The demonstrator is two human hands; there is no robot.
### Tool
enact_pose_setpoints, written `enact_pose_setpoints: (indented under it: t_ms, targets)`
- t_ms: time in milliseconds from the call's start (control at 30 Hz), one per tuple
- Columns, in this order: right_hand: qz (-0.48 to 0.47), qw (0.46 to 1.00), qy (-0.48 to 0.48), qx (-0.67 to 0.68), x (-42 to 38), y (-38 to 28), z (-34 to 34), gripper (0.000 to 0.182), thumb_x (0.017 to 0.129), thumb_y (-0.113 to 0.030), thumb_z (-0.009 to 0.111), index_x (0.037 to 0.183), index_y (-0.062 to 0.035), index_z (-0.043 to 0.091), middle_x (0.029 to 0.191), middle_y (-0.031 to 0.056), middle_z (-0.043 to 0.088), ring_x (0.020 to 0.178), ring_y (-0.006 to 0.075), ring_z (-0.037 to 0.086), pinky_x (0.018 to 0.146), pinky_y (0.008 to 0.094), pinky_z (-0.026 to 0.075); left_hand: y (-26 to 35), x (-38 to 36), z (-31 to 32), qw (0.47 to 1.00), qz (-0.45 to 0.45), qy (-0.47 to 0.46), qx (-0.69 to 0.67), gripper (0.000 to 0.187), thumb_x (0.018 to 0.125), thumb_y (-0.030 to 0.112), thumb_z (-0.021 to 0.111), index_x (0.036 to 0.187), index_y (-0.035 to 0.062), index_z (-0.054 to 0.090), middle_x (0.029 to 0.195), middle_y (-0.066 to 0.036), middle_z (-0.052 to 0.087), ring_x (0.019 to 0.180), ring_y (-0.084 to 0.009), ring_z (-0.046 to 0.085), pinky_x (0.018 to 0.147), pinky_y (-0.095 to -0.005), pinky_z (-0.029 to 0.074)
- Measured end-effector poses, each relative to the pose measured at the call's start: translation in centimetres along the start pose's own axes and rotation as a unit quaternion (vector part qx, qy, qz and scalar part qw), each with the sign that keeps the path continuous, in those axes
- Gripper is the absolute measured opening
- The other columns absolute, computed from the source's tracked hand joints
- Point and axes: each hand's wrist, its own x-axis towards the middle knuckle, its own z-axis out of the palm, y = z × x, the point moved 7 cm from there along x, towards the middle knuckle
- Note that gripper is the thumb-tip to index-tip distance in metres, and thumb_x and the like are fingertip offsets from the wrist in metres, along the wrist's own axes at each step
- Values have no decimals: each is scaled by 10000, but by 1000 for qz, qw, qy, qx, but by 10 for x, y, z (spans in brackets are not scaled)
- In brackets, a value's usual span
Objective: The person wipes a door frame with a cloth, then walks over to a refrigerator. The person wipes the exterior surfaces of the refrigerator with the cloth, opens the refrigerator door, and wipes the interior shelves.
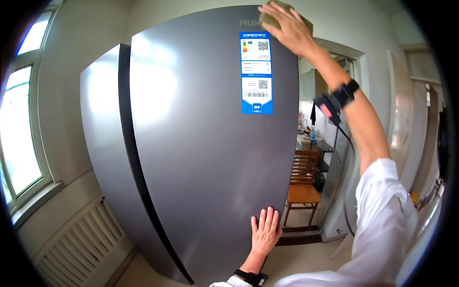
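Observation:
A tall grey refrigerator fills the middle of the head view, with a dark vertical strip between its two front panels. At the top right corner of the right panel, my right hand presses an olive-green cloth against the surface. The fingers lie over the cloth and partly cover the brand lettering. Lower down, near the right edge, my left hand rests flat on the same panel, fingers spread, holding nothing. A blue and white energy label is stuck below the cloth.
A window and a white slatted radiator cover stand on the left. Through the doorway on the right are a wooden chair and a kitchen counter. A black cable hangs from the device on my right wrist.

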Motion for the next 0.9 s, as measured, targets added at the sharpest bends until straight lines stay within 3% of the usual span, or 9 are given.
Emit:
enact_pose_setpoints:
  t_ms: [67, 167, 333, 400, 433, 600, 667, 700, 900]
  targets:
    - [-17, 999, -3, 34, 10, -31, -16, 482, 950, -345, 498, 1309, -25, 457, 1199, 145, 553, 1170, 302, 507, 1041, 478, 348, -3, 1, 2, 1000, -3, -1, -2, 683, 751, 343, 681, 1337, 80, 448, 1422, -122, 399, 1324, -305, 353, 1059, -556, 257]
    - [-83, 989, -82, 95, -13, -48, -1, 487, 936, -520, 394, 1340, -260, 479, 1399, 32, 460, 1371, 204, 310, 1148, 473, 213, -3, 1, 0, 1000, 1, 13, -6, 684, 750, 344, 684, 1336, 82, 448, 1420, -118, 403, 1320, -303, 356, 1061, -554, 254]
    - [53, 953, -158, 252, -8, 21, 18, 494, 936, -540, 376, 1307, -243, 510, 1306, 36, 537, 1322, 203, 385, 1058, 462, 391, -4, 0, 4, 999, 2, 36, 3, 694, 718, 341, 704, 1312, 74, 464, 1403, -141, 418, 1304, -326, 376, 1066, -560, 246]
    - [-147, 989, 18, 26, -6, -14, -8, 521, 946, -403, 474, 1319, -40, 457, 1356, 157, 467, 1342, 299, 345, 1095, 490, 274, -4, 0, 3, 999, -15, 32, 3, 664, 740, 337, 686, 1320, 94, 472, 1414, -116, 414, 1316, -295, 369, 1064, -541, 257]
    - [-35, 998, 51, 29, -13, -10, -1, 487, 938, -542, 372, 1298, -249, 517, 1286, 34, 553, 1308, 193, 405, 1067, 454, 385, -4, 1, 4, 999, -29, 26, -3, 635, 762, 333, 667, 1328, 114, 480, 1425, -90, 410, 1329, -264, 362, 1062, -522, 268]
    - [-146, 981, 3, 124, -41, -48, -10, 501, 933, -555, 380, 1288, -235, 530, 1329, 38, 529, 1286, 216, 435, 1128, 427, 287, -3, 3, 3, 999, -16, 42, 17, 651, 737, 326, 699, 1294, 66, 485, 1400, -152, 421, 1311, -324, 373, 1060, -554, 260]
    - [-4, 976, -92, 198, -24, -21, 4, 508, 946, -522, 375, 1332, -211, 484, 1410, 39, 448, 1350, 213, 348, 1151, 439, 209, 1, -2, 2, 999, -24, 33, 20, 675, 713, 323, 728, 1269, 29, 482, 1389, -191, 418, 1306, -365, 368, 1063, -576, 246]
    - [-23, 983, -41, 176, -16, -20, -13, 577, 941, -465, 426, 1333, -41, 448, 1419, 151, 406, 1363, 284, 314, 1135, 488, 189, 0, -1, 1, 999, -24, 19, 14, 682, 725, 334, 727, 1278, 24, 475, 1393, -198, 413, 1314, -367, 359, 1068, -574, 237]
    - [67, 987, -88, 121, 6, -28, 5, 621, 958, -472, 317, 1389, -30, 374, 1472, 133, 336, 1407, 261, 214, 1154, 481, 95, -29, 0, -26, 998, -10, 16, -65, 723, 777, 368, 707, 1325, -12, 425, 1419, -240, 360, 1343, -392, 308, 1088, -569, 188]
